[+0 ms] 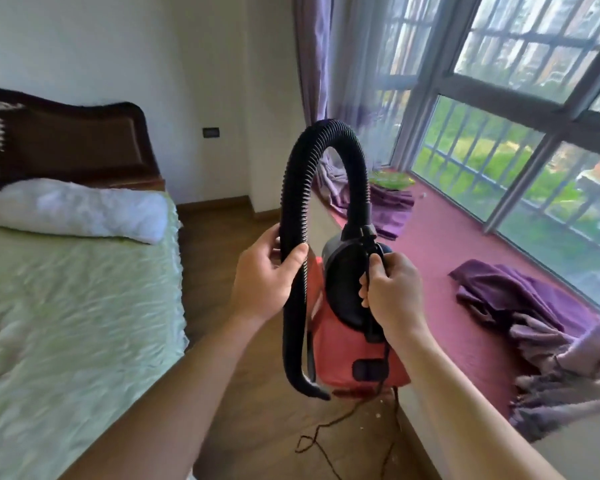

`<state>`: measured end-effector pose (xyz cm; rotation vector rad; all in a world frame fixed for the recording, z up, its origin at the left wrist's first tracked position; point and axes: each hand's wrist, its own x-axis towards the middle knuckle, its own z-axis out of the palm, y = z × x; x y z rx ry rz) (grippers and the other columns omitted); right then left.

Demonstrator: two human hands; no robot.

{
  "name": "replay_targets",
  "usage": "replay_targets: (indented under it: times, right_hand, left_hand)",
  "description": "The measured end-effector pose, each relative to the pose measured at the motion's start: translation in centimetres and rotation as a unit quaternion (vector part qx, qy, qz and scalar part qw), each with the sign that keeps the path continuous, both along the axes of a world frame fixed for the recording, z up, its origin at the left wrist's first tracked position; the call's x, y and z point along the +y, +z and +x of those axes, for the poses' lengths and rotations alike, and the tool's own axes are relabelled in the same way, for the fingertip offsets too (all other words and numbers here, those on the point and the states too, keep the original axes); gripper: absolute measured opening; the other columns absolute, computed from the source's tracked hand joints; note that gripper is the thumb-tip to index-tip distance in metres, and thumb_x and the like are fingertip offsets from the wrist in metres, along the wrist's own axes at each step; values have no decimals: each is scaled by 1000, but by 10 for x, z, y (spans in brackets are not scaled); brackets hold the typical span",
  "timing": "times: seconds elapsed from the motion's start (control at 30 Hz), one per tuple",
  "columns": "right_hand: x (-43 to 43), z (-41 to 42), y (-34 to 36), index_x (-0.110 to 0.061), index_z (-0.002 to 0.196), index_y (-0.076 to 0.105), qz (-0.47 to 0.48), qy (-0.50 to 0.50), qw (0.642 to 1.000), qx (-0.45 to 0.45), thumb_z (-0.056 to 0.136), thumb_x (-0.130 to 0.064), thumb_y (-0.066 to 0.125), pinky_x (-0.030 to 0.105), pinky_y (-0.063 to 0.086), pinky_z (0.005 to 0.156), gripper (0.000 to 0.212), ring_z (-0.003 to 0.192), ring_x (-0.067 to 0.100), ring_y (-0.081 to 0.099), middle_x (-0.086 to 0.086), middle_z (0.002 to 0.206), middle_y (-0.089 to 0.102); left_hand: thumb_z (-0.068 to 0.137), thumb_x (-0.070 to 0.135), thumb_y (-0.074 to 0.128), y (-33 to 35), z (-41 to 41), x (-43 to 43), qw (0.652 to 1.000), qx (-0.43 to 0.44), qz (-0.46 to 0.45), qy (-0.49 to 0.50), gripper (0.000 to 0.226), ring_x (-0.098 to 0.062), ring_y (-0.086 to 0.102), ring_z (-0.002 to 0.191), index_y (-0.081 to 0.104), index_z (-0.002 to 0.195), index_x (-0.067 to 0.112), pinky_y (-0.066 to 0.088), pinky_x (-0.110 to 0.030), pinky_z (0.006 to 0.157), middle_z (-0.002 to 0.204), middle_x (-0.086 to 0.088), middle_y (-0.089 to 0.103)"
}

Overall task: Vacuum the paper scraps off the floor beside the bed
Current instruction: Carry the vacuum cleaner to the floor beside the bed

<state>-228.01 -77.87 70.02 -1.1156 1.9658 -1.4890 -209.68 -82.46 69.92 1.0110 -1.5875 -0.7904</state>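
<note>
Your left hand (pixel 267 271) grips the one black hose (pixel 293 209). Your right hand (pixel 388 292) curls round the handle of the one red vacuum (pixel 347 344), held over the narrow floor (pixel 257 410) between the bed (pixel 66 306) and the window ledge (pixel 465 271). Pale scraps (pixel 378 415), too small to count, lie near the cord (pixel 326 426).

- White pillow (pixel 80 209), lying crosswise just in front of the headboard (pixel 84 143).
- Dark wooden headboard, standing against the wall (pixel 118 46).
- Black wall plate (pixel 211 132), sitting on that wall to the right of the headboard.
- Purple curtain (pixel 314 57), hanging at the left edge of the window (pixel 499 98), its lower end pooling on the window seat (pixel 458 244).
- Barred window, letting daylight in.
- Pink window seat, running along beneath the window.
- Purple cloth (pixel 506 289), lying crumpled on the seat's near half.
- Greyish-purple fabric (pixel 568 368), bunching at the seat's near right end.
- Green item (pixel 392 178), lying at the seat's far end, too blurred to identify.
</note>
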Motion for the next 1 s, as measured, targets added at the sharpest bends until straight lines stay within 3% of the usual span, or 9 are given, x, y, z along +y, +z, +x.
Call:
replay_targets:
  times: [0.17,0.37,0.7,0.83,1.0]
  right_hand:
    - [-75,23,-6,-13,80,59,8,44,999,3,100,-23,51,42,55,52,24,45,16,61,7,65,68]
    - [-187,63,-16,-12,79,57,31,84,996,16,101,-23,49,40,56,50,26,45,14,61,6,65,66]
    - [-358,108,2,-11,79,53,20,98,995,-22,102,-21,49,25,45,38,26,39,7,54,6,66,63]
    - [-429,115,-4,-3,86,57,24,113,993,-20,102,-20,48,26,47,38,25,39,7,54,7,66,63]
    - [-534,122,-25,-10,81,54,32,145,988,-37,102,-21,48,27,49,41,25,40,7,55,7,67,64]
  left_hand:
    - [94,38,66,-16,27,-58,999,-2,-7,52,20,-8,70,87,67,111,28,56,-26,77,92,14,72]
    - [96,27,69,-22,69,-157,996,-6,-4,90,12,-5,69,83,66,107,32,56,-22,73,89,12,72]
    - [91,38,67,-8,119,-324,995,-9,-6,99,22,-8,70,86,68,109,26,60,-34,78,91,11,73]
    - [89,39,66,-17,126,-389,993,-16,-8,113,24,-8,69,88,68,107,24,57,-27,78,92,12,72]
    - [88,40,64,-33,129,-484,987,-24,3,157,25,-3,66,86,69,102,20,49,-13,72,89,12,71]
